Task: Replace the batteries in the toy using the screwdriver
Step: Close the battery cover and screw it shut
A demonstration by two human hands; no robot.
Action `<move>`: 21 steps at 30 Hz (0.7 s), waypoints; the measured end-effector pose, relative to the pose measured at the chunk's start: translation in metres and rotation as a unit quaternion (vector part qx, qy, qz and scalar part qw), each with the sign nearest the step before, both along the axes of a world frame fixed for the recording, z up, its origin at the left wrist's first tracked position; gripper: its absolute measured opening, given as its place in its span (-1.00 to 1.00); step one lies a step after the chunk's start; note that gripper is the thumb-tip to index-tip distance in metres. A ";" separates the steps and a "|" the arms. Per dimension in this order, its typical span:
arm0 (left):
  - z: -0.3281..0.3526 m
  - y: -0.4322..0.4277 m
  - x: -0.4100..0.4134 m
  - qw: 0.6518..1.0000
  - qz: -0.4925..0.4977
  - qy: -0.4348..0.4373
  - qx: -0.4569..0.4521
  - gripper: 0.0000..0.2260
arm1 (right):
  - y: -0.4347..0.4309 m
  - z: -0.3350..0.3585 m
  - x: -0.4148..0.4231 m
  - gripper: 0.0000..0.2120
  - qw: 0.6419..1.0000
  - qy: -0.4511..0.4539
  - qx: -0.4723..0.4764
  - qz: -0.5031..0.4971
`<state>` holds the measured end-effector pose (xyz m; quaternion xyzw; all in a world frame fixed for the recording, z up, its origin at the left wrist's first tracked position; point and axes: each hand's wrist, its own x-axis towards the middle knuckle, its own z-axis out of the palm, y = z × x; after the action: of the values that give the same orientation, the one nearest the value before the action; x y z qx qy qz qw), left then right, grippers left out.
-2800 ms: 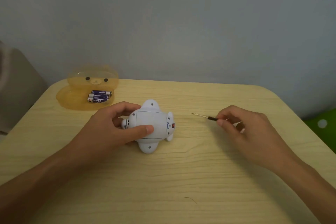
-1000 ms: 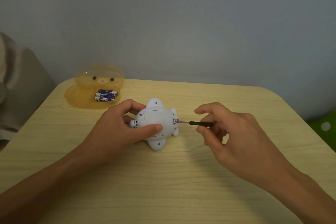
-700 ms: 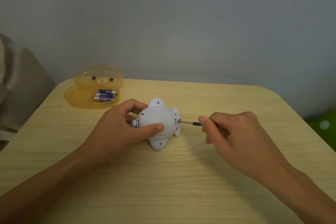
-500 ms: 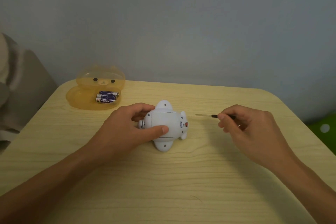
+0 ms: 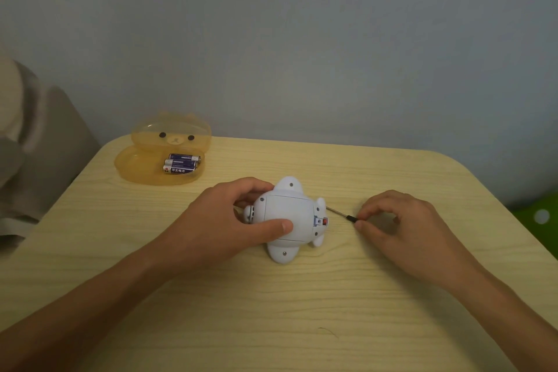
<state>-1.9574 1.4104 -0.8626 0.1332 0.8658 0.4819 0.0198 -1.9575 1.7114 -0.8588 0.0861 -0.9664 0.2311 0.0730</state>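
Observation:
A white plastic toy point(image 5: 290, 214) lies underside up in the middle of the wooden table point(image 5: 271, 311), its battery cover shut and a small red switch at its right end. My left hand point(image 5: 229, 223) grips the toy, thumb pressed on the cover. My right hand point(image 5: 401, 226) pinches the black handle of a thin screwdriver point(image 5: 341, 214), which lies low over the table just right of the toy. The metal tip points up-left toward the toy's right end, apart from the switch. Three batteries point(image 5: 181, 164) lie in the orange case.
An open translucent orange bear-faced case point(image 5: 142, 166) stands at the table's back left. A grey chair point(image 5: 39, 160) is beyond the left edge. A plain wall rises behind the table. Something green point(image 5: 540, 217) lies on the floor at the right.
The screwdriver tip was at the toy's right end a second ago. My right hand then drew it back to the right and lowered it near the table. My left hand kept hold of the toy.

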 end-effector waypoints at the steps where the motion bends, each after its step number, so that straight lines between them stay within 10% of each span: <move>1: 0.000 0.000 0.000 1.000 -0.001 0.001 -0.001 -0.42 | 0.000 0.000 0.000 -0.96 1.000 -0.002 0.001 -0.001; 8: 0.014 -0.006 0.002 1.000 0.011 -0.008 0.002 -0.39 | -0.001 0.007 -0.008 -0.94 0.999 -0.041 0.003 -0.011; 14: 0.056 -0.078 -0.035 0.977 0.200 0.052 0.056 -0.79 | -0.049 0.049 -0.051 -0.85 0.999 -0.025 -0.002 0.020; 21: 0.028 -0.162 -0.077 0.939 0.323 -0.029 -0.110 -0.55 | -0.156 0.060 -0.111 -0.56 0.978 -0.158 -0.022 0.133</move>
<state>-2.0346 1.2486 -0.8346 -0.1709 0.9089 0.3678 -0.0974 -2.0682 1.5558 -0.7991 0.1748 -0.9404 0.2702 -0.1098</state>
